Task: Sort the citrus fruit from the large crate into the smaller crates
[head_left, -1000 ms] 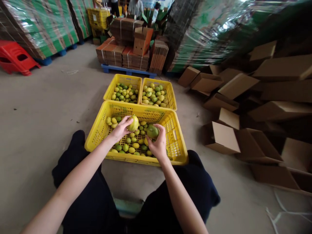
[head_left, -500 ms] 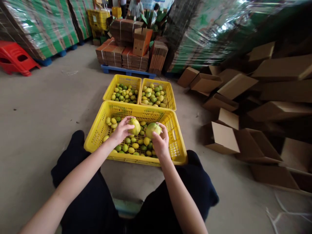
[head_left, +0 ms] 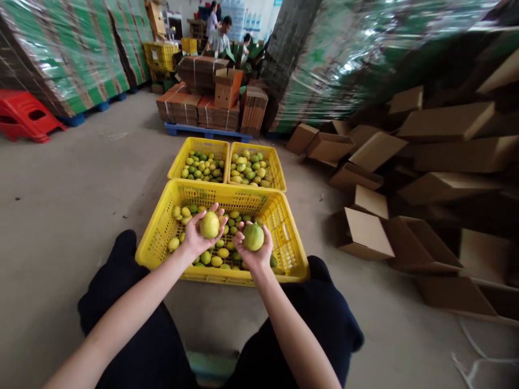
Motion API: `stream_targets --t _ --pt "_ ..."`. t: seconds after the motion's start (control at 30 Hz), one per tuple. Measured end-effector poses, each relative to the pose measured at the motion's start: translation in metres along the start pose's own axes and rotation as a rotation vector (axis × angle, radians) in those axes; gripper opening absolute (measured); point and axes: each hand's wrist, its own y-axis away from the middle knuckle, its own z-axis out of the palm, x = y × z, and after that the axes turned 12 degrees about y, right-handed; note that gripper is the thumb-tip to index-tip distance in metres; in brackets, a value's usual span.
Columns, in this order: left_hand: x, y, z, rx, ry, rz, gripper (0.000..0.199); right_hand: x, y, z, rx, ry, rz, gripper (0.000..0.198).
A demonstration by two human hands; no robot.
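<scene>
1. Currently, the left hand [head_left: 196,235] cups a yellowish fruit [head_left: 210,225], the right hand [head_left: 258,257] a greener fruit [head_left: 253,237], hands apart over the large crate [head_left: 214,277].
2. Loose fruit [head_left: 223,253] remains there; the left rear crate [head_left: 206,144] and right rear crate [head_left: 278,168] hold many: work seems partway.

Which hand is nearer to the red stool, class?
Left. The left hand is to the right of the red stool, well apart; the right hand farther to the right.

Fruit warehouse: film-wrapped pallet loads [head_left: 77,51], cartons [head_left: 368,233], crates [head_left: 157,229]
</scene>
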Motion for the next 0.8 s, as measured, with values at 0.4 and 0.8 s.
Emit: stream_targets --t 0.4,0.8 --pt "-0.008 -0.016 -0.026 0.008 -0.226 0.223 0.041 0.018 -0.002 -0.002 -0.006 0.02 0.061 0.021" --pt "-0.007 -0.024 -0.027 0.101 -0.148 0.167 0.036 0.02 -0.002 0.004 0.013 0.084 0.052 0.024"
